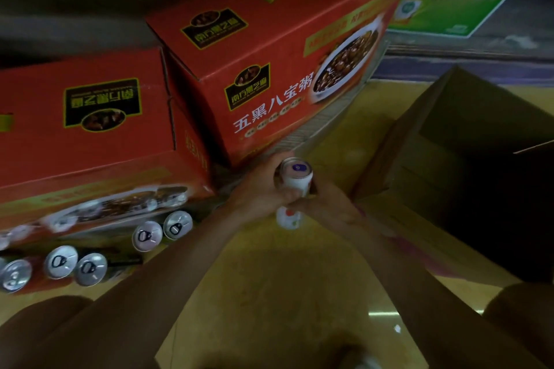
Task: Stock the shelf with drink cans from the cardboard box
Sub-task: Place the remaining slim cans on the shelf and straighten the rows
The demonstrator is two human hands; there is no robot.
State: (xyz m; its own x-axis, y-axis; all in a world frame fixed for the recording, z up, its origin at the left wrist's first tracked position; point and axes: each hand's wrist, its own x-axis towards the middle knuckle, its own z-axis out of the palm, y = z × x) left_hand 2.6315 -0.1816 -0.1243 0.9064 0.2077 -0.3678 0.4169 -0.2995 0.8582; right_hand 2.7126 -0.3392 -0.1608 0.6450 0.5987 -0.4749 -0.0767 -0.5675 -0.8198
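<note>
Both hands grip one white drink can (295,181) at the centre of the frame. The left hand (257,189) curls round its left side and the right hand (328,204) closes on it from lower right, between the open cardboard box (443,141) at right and the row of cans (147,235) under the red carton (90,135) at lower left. The risk is the handover — if one hand lets go before the other holds firmly, the smooth can could drop to the floor (299,278). Pushed in carelessly, it could also topple the close-packed row — or catch the carton's lower edge.
</note>
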